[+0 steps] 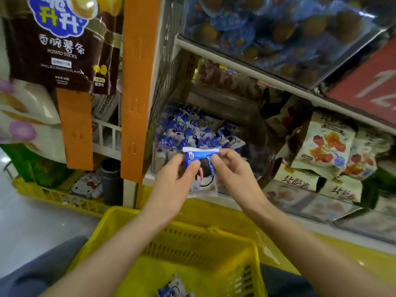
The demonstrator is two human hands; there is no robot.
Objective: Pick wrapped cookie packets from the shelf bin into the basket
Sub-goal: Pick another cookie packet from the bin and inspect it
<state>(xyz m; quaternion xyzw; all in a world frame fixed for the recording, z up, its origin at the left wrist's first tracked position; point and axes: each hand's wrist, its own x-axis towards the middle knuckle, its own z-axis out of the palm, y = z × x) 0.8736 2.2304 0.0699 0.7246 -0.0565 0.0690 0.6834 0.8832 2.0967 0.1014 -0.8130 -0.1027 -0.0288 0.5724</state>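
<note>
Both hands pinch 1 packet (202, 166) by its upper corners, left hand (171, 185) and right hand (233, 168) close together, just in front of the bin (160, 155) and above the far rim of the basket (120, 213). 1 other packet (174, 286) lies on the basket floor. The drop likely goes best by lowering the packet inside the rim before releasing, since the light wrapper could glide off course and miss.

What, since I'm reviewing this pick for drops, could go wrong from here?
1. The left hand and right hand only pinch the cookie packet near its top; it could slip.
2. It seems to hang by the shelf bin, short of the basket, so a drop might miss.
</note>
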